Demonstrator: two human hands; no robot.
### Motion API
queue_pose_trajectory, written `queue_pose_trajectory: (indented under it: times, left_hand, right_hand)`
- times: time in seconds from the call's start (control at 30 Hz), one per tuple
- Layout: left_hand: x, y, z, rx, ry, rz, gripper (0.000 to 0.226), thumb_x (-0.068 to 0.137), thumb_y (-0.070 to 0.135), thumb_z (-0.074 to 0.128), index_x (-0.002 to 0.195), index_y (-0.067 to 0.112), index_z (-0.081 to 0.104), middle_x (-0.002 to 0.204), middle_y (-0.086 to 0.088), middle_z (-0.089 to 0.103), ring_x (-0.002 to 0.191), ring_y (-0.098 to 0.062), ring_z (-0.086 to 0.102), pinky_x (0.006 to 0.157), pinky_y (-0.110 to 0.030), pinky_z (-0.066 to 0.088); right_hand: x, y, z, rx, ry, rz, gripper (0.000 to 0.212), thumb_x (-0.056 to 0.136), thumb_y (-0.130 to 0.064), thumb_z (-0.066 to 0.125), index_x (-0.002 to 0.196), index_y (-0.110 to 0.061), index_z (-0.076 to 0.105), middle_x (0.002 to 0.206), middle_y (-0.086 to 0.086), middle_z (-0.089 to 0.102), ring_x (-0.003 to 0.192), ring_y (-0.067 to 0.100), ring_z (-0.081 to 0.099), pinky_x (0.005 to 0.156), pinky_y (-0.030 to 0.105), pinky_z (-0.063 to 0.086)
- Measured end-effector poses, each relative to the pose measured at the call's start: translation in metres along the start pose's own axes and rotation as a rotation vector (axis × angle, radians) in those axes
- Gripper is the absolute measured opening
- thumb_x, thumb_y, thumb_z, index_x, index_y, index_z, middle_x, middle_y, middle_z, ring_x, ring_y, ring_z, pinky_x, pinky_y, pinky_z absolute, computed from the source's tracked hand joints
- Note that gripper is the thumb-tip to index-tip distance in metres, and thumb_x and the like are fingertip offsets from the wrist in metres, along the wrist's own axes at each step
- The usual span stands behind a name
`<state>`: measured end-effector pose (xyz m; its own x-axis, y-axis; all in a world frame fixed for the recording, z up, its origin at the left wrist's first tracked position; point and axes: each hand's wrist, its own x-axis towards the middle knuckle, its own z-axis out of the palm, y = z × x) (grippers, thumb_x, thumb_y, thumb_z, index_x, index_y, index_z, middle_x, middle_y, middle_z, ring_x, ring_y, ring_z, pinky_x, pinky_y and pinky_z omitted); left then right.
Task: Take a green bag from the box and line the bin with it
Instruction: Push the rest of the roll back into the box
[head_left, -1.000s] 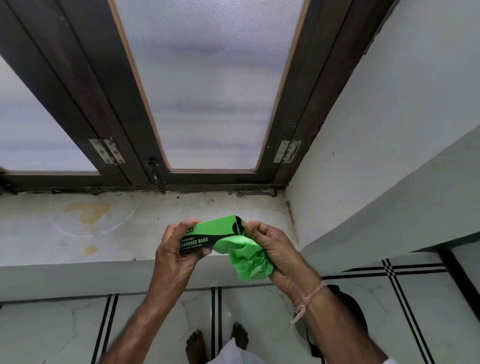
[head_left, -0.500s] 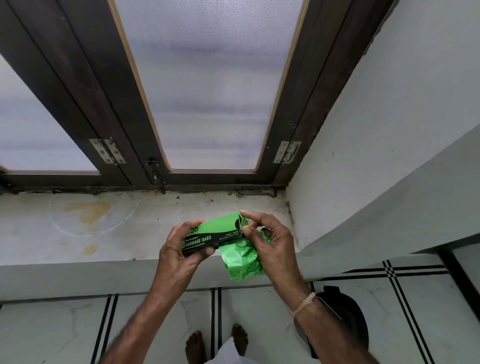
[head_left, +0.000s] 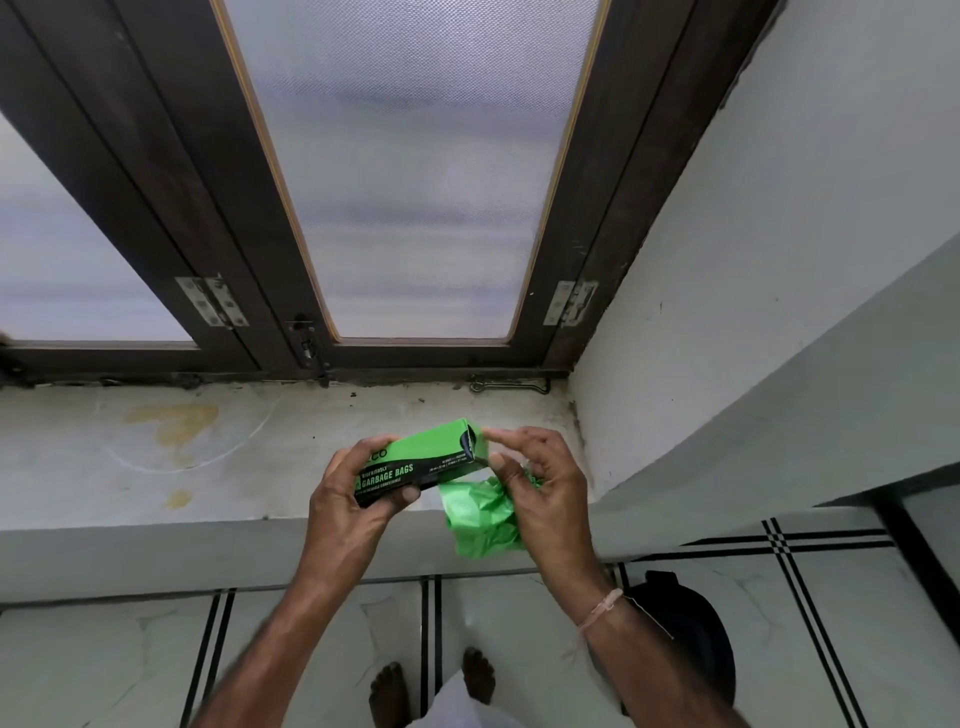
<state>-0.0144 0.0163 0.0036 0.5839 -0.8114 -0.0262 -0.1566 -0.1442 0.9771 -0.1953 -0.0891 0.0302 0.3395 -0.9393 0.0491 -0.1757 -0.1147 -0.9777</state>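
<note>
1. Frosted glass in a dark-framed window (head_left: 415, 182) is filling the background. A stained pale ledge (head_left: 156, 467) is running beneath it, and a tiled floor (head_left: 831, 649) is lying below the ledge's front edge.
2. The left hand (head_left: 348, 499) is gripping the box (head_left: 421, 460) by its left end, fingers wrapped round it, above the ledge's front edge. The box's long axis is running left to right and rising toward the right, with its open end facing the right hand (head_left: 540, 483).
3. The right hand is clutching the crumpled green bag (head_left: 480, 519) under its curled lower fingers. Its thumb and forefinger are reaching toward the box's open end; whether they are touching the flap cannot be told. The bag is out of the box and hanging just below the box's right end.
4. The bin (head_left: 691, 639) is standing on the floor, down and to the right of both hands, partly hidden behind the right forearm. The right hand is the nearer one.
5. The box probably needs setting down on the ledge directly beneath it, freeing both hands to open the bag.
6. The wall (head_left: 753, 260) is crowding the bin's right side, so coming down from the left looks freer.
</note>
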Motion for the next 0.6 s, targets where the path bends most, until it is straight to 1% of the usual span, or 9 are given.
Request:
queue_pose_trajectory:
  times: [0.07, 0.1, 0.13, 0.2, 0.23, 0.27, 0.33, 0.43, 0.6]
  left_hand:
    - [0.003, 0.002, -0.002, 0.021, 0.009, 0.017, 0.064, 0.079, 0.009, 0.086, 0.108, 0.062, 0.065, 0.116, 0.009, 0.062, 0.109, -0.009, 0.063, 0.091, -0.028, 0.054]
    - [0.004, 0.002, -0.003, 0.029, 0.006, 0.024, 0.064, 0.078, 0.009, 0.086, 0.108, 0.061, 0.064, 0.115, 0.008, 0.061, 0.108, -0.008, 0.063, 0.091, -0.027, 0.054]
    - [0.005, 0.003, -0.004, 0.036, 0.002, 0.034, 0.064, 0.078, 0.009, 0.086, 0.109, 0.06, 0.065, 0.114, 0.007, 0.061, 0.108, -0.007, 0.063, 0.09, -0.025, 0.053]
    - [0.006, 0.002, -0.006, 0.053, 0.001, 0.055, 0.062, 0.077, 0.008, 0.086, 0.112, 0.055, 0.065, 0.115, 0.005, 0.062, 0.108, -0.006, 0.063, 0.09, -0.02, 0.053]
    - [0.006, 0.001, -0.007, 0.055, 0.01, 0.06, 0.061, 0.077, 0.008, 0.086, 0.115, 0.05, 0.066, 0.116, 0.004, 0.062, 0.109, -0.006, 0.062, 0.089, -0.016, 0.052]
    - [0.006, 0.001, -0.007, 0.054, 0.019, 0.06, 0.058, 0.077, 0.007, 0.086, 0.117, 0.045, 0.067, 0.117, 0.003, 0.062, 0.109, -0.007, 0.062, 0.089, -0.013, 0.051]
    - [0.006, 0.001, -0.008, 0.071, 0.027, 0.06, 0.055, 0.077, 0.008, 0.086, 0.12, 0.036, 0.068, 0.117, 0.003, 0.061, 0.109, -0.007, 0.062, 0.088, -0.01, 0.05]
    - [0.004, 0.003, -0.007, 0.083, 0.012, 0.08, 0.056, 0.076, 0.009, 0.087, 0.121, 0.036, 0.068, 0.117, 0.004, 0.061, 0.108, -0.006, 0.062, 0.089, -0.012, 0.052]
    - [0.003, 0.008, -0.005, 0.061, 0.029, 0.09, 0.056, 0.076, 0.005, 0.087, 0.122, 0.032, 0.068, 0.119, 0.004, 0.061, 0.11, -0.005, 0.062, 0.09, -0.013, 0.052]
  right_hand:
    - [-0.001, -0.001, 0.002, 0.031, 0.073, 0.11, 0.043, 0.084, -0.024, 0.081, 0.125, -0.034, 0.072, 0.124, -0.006, 0.063, 0.115, -0.005, 0.059, 0.088, 0.005, 0.043]
    - [-0.001, -0.001, 0.004, 0.077, 0.08, 0.168, 0.051, 0.082, -0.025, 0.083, 0.13, -0.035, 0.069, 0.128, -0.007, 0.063, 0.115, -0.011, 0.057, 0.089, 0.006, 0.045]
    - [-0.002, -0.002, 0.006, 0.13, 0.08, 0.219, 0.059, 0.08, -0.026, 0.085, 0.134, -0.035, 0.065, 0.131, -0.006, 0.063, 0.116, -0.016, 0.056, 0.093, 0.01, 0.048]
    - [-0.003, -0.004, 0.009, 0.186, 0.104, 0.271, 0.065, 0.078, -0.025, 0.086, 0.138, -0.031, 0.063, 0.134, -0.006, 0.064, 0.121, -0.013, 0.056, 0.106, 0.029, 0.05]
    - [-0.004, -0.006, 0.009, 0.184, 0.127, 0.259, 0.063, 0.078, -0.025, 0.086, 0.137, -0.028, 0.064, 0.134, -0.008, 0.066, 0.123, -0.008, 0.058, 0.111, 0.037, 0.048]
    - [-0.004, -0.008, 0.009, 0.179, 0.147, 0.231, 0.06, 0.079, -0.024, 0.085, 0.135, -0.026, 0.066, 0.131, -0.01, 0.068, 0.122, -0.005, 0.06, 0.112, 0.038, 0.047]
    - [-0.006, -0.013, 0.008, 0.18, 0.176, 0.167, 0.052, 0.081, -0.02, 0.084, 0.131, -0.026, 0.069, 0.121, -0.01, 0.074, 0.116, -0.001, 0.066, 0.105, 0.036, 0.053]
    - [-0.009, -0.018, 0.009, 0.195, 0.15, 0.079, 0.039, 0.085, -0.013, 0.081, 0.123, -0.023, 0.075, 0.112, -0.008, 0.078, 0.109, 0.006, 0.071, 0.094, 0.031, 0.059]
    - [-0.009, -0.017, 0.014, 0.179, 0.11, 0.031, 0.03, 0.089, -0.016, 0.078, 0.119, -0.018, 0.077, 0.115, -0.009, 0.078, 0.116, 0.011, 0.07, 0.101, 0.042, 0.057]
